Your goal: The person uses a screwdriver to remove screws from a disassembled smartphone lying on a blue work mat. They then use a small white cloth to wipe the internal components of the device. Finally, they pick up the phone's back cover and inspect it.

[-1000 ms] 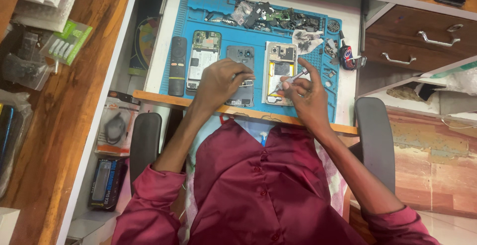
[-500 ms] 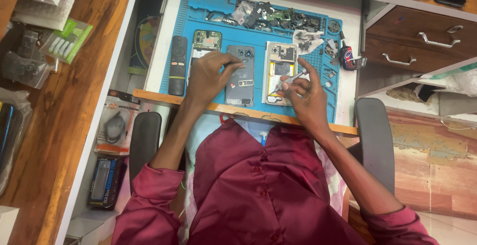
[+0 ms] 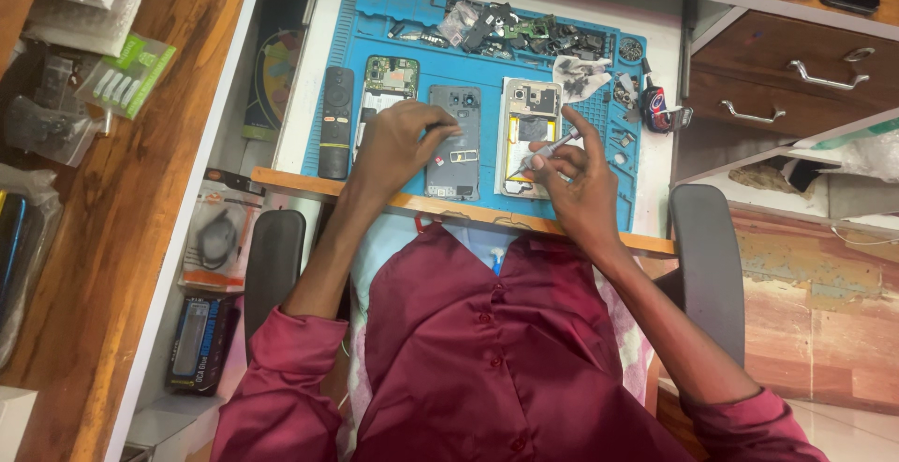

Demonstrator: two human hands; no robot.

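Observation:
A blue repair mat (image 3: 487, 59) lies on the white desk. On it sit an opened phone with a green board (image 3: 390, 80), a grey phone back cover (image 3: 454, 134) and an opened phone with a yellow inside (image 3: 530, 125). My left hand (image 3: 393, 148) rests on the mat over the lower part of the green-board phone, its fingers touching the grey cover's left edge. My right hand (image 3: 571, 176) grips a slim grey screwdriver (image 3: 541, 155), whose tip points at the yellow-inside phone.
A black remote (image 3: 336, 121) lies at the mat's left edge. Several loose phone parts (image 3: 524, 31) pile at the mat's far side, with a small bottle (image 3: 654, 106) to the right. Wooden drawers (image 3: 796, 69) stand right; packaged items fill the left shelf (image 3: 112, 78). Chair armrests (image 3: 272, 265) flank me.
My left hand has slid leftward, off the grey cover toward the green-board phone. My right hand stays at the yellow-inside phone with the screwdriver.

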